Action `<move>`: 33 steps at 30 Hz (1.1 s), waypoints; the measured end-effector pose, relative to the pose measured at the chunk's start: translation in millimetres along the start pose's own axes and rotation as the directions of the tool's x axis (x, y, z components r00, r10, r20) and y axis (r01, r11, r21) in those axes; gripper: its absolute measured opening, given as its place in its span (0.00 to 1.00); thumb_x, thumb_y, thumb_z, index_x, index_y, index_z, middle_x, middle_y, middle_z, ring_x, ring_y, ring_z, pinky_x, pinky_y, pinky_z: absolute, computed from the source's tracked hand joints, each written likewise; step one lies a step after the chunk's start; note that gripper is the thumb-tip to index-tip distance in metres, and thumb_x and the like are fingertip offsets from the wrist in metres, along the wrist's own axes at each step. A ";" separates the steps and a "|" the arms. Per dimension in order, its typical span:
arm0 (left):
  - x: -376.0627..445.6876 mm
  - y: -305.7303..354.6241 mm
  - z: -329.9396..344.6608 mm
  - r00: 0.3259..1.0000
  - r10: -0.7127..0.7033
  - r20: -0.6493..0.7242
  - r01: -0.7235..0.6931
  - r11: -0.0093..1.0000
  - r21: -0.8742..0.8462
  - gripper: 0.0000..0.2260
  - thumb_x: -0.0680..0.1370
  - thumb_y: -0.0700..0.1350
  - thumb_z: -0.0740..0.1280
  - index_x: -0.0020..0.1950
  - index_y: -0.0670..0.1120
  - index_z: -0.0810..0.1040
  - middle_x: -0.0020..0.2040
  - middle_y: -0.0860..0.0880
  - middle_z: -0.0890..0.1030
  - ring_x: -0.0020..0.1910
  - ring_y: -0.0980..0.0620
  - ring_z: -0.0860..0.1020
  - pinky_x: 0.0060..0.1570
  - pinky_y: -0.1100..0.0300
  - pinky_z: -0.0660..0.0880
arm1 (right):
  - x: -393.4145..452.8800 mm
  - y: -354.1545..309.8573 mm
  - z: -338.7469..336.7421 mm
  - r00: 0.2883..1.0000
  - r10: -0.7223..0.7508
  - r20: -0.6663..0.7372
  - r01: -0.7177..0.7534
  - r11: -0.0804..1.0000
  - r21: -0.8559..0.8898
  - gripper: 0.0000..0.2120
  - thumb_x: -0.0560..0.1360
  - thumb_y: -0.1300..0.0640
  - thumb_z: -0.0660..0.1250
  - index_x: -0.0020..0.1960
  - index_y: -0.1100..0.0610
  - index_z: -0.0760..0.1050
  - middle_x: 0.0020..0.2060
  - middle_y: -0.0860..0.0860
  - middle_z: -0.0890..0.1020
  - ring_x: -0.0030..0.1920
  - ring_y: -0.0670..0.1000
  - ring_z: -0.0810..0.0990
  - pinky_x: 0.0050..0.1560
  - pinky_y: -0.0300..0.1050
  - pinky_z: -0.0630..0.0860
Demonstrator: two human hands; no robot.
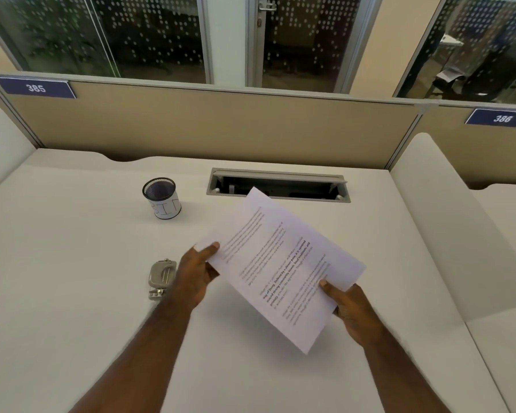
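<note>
A printed sheet of paper, possibly more than one, is held tilted above the white desk. My left hand pinches its left edge, thumb on top. On the near right edge my right hand grips it, thumb on the printed side and fingers hidden underneath. A small silver hole punch lies on the desk just left of my left wrist.
A black mesh pen cup with a white label stands at the back left. An open cable tray slot is set in the desk behind the paper. A beige partition closes the far side; white side dividers flank the desk.
</note>
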State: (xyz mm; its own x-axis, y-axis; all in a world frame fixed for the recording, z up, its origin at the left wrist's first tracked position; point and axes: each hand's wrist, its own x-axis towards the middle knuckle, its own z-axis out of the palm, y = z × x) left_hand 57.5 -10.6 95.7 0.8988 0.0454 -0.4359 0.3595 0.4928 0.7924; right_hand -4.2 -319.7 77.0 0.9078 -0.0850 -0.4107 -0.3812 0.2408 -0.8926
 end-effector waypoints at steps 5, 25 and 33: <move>7.2 29.8 -20.7 0.978 -0.053 0.204 -0.061 0.854 0.517 0.11 0.75 0.46 0.72 0.57 0.46 0.82 0.53 0.43 0.86 0.52 0.43 0.84 0.48 0.49 0.81 | 5.3 -27.4 -8.5 0.992 -0.122 0.029 0.126 0.977 -0.170 0.11 0.74 0.62 0.71 0.56 0.57 0.81 0.53 0.54 0.87 0.52 0.55 0.86 0.51 0.51 0.81; 3.6 -12.4 -26.1 0.956 0.119 0.269 -0.283 0.620 0.732 0.12 0.72 0.41 0.75 0.52 0.56 0.83 0.50 0.51 0.87 0.52 0.51 0.84 0.53 0.50 0.81 | 15.8 -12.3 -9.3 0.986 -0.165 -0.039 0.135 0.903 -0.409 0.07 0.73 0.59 0.73 0.46 0.47 0.81 0.49 0.55 0.86 0.47 0.50 0.85 0.47 0.45 0.80; -4.0 -14.7 -17.4 0.997 0.033 0.065 -0.057 0.911 0.408 0.10 0.72 0.40 0.75 0.52 0.47 0.82 0.47 0.46 0.88 0.48 0.42 0.86 0.40 0.50 0.83 | 1.3 16.2 -3.1 0.983 0.087 -0.162 -0.119 0.973 -0.199 0.40 0.68 0.41 0.74 0.74 0.50 0.63 0.68 0.53 0.75 0.67 0.55 0.75 0.64 0.57 0.73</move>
State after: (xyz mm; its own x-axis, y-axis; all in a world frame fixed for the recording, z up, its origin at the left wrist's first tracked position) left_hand 44.3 -2.9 78.3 0.9249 0.0048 -0.3803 0.3783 0.0917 0.9211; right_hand -9.8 -318.9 61.4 0.8306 -0.2196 -0.5117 -0.5138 0.0517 -0.8563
